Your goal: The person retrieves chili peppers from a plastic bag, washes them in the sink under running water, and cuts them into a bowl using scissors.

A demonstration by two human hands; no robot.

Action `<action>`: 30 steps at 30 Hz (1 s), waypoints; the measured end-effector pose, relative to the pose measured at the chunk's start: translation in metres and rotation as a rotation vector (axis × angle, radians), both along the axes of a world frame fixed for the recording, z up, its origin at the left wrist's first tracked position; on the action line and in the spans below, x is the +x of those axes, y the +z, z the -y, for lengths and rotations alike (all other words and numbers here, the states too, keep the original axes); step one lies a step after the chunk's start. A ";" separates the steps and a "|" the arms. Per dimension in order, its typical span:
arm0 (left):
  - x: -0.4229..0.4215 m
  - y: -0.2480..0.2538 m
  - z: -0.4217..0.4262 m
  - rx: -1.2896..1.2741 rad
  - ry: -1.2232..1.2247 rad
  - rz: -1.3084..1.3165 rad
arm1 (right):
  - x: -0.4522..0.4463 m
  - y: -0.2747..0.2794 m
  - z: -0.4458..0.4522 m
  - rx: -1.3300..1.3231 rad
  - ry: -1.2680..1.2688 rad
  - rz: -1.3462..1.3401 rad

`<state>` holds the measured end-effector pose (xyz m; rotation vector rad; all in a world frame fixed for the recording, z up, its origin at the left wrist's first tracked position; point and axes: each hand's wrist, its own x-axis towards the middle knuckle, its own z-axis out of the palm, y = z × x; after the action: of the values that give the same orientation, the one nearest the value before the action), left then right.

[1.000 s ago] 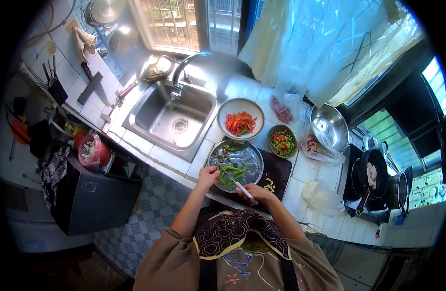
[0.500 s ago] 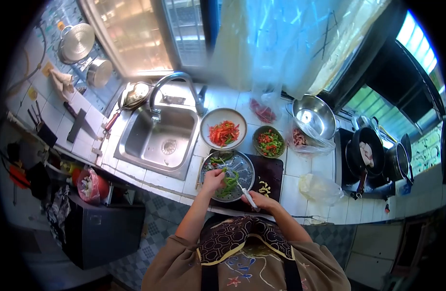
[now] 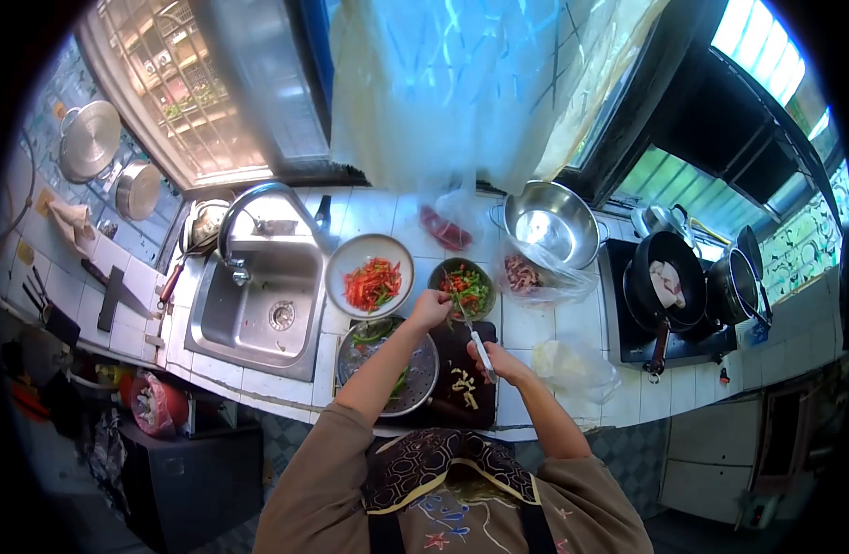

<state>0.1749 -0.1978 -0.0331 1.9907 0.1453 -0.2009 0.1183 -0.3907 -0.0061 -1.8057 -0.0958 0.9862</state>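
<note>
My left hand (image 3: 432, 308) is closed at the near-left rim of a dark bowl (image 3: 485, 316) of chopped red and green peppers. Its fingers pinch what looks like a piece of green pepper, mostly hidden. In my right hand (image 3: 508, 364) is a pair of white-handled scissors (image 3: 481, 353), the narrow blades pointing up towards the left fingertips. Below my left forearm a perforated metal colander (image 3: 423, 380) holds green peppers (image 3: 374, 330). Light pieces, perhaps garlic (image 3: 464, 386), lie on the dark cutting board (image 3: 485, 406).
A plate (image 3: 335, 294) of sliced red peppers (image 3: 373, 284) stands beside the sink (image 3: 249, 319). Behind are bagged meat (image 3: 521, 273) and a steel pot (image 3: 549, 217). A wok (image 3: 667, 282) with pale food sits on the stove at right. A plastic bag (image 3: 577, 369) lies near the counter edge.
Both hands have moved from above the colander to the chopped-pepper bowl, up and to the right relative to the colander. The camera view has shifted, sliding the counter leftward.
</note>
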 end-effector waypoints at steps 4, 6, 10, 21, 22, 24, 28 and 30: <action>0.010 -0.006 0.009 -0.251 0.091 -0.233 | 0.007 -0.010 0.003 -0.008 -0.130 -0.110; 0.014 -0.011 0.011 -0.315 0.167 -0.288 | 0.007 -0.020 0.006 -0.015 -0.151 -0.100; 0.018 -0.015 0.010 -0.421 0.183 -0.371 | 0.008 -0.018 0.010 -0.059 -0.186 -0.149; 0.019 -0.010 0.007 -0.442 0.083 -0.432 | 0.011 -0.022 0.008 -0.086 -0.093 0.073; 0.018 -0.007 0.007 -0.432 0.067 -0.464 | 0.010 -0.020 0.006 -0.094 -0.115 -0.055; 0.019 -0.006 0.007 -0.417 0.029 -0.494 | 0.009 -0.019 0.004 -0.103 -0.131 -0.063; 0.023 -0.014 0.006 -0.355 0.035 -0.505 | 0.002 -0.019 0.007 -0.095 -0.167 -0.034; 0.024 -0.011 0.008 -0.346 0.037 -0.491 | -0.001 -0.021 0.009 -0.068 -0.136 -0.027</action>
<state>0.1986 -0.2057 -0.0442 1.5627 0.4313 -0.6455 0.1172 -0.3999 -0.0268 -1.8348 0.0776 0.9258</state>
